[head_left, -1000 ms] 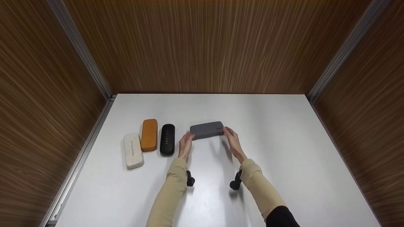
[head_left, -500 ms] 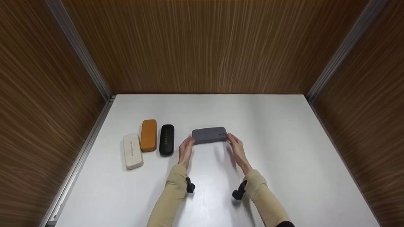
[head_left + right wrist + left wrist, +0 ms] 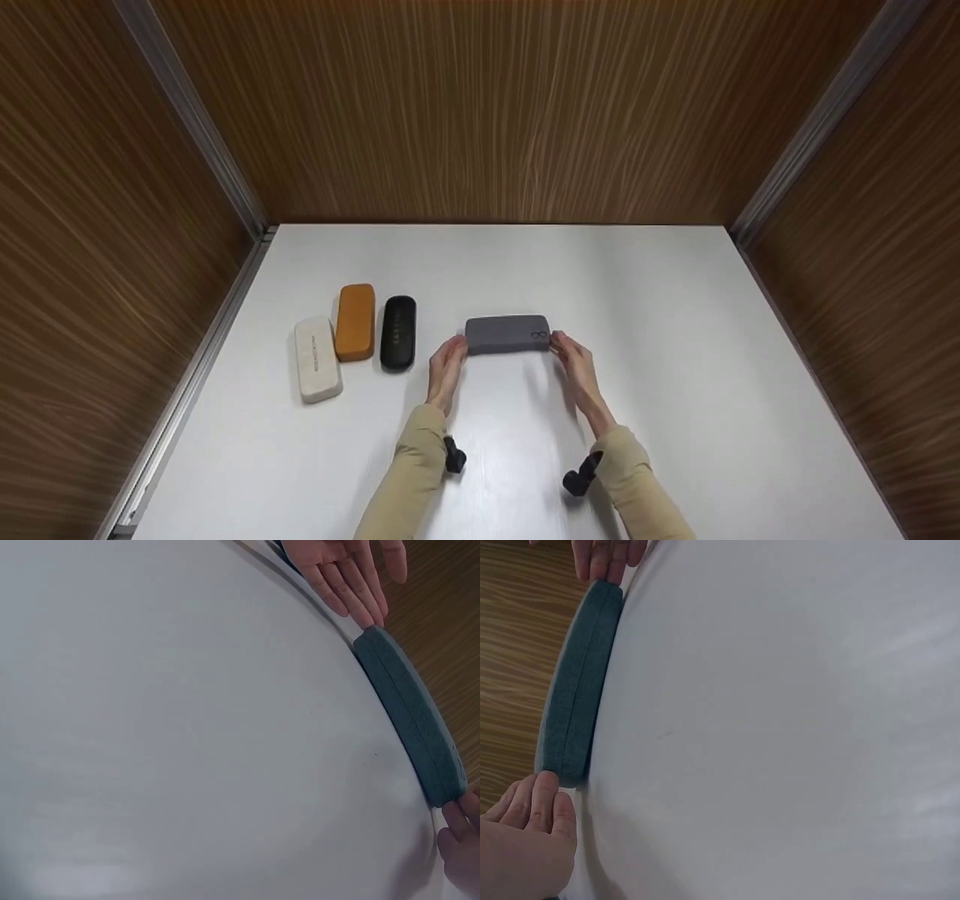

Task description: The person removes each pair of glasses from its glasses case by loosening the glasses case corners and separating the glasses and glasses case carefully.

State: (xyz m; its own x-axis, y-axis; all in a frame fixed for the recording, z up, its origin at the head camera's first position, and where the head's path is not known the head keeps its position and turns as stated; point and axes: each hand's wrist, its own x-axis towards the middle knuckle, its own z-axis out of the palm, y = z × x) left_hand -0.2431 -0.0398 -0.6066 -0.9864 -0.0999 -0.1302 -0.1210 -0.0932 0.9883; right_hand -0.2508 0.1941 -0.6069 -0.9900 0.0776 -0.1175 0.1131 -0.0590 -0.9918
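A grey glasses case (image 3: 508,334) with a small glasses mark at its right end lies crosswise near the middle of the white table. It looks blue-green in the left wrist view. My left hand (image 3: 447,371) touches its left end with extended fingers. At the opposite end, the fingertips of my right hand (image 3: 579,371) touch it. The right wrist view shows the left hand's fingers straight, its thumb away from the case (image 3: 409,716). Left of my hands lie a black glasses case (image 3: 398,333), an orange one (image 3: 355,322) and a cream one (image 3: 317,360).
Wood-grain panels (image 3: 480,112) stand behind and on both sides of the white table (image 3: 675,360). Metal rails (image 3: 199,127) run along the corners. A small black camera is strapped at each wrist.
The grey glasses case has slid toward me and slightly right, turning from a slant to nearly level. Both hands have moved back with it, the right one also rightward. The other cases stay put.
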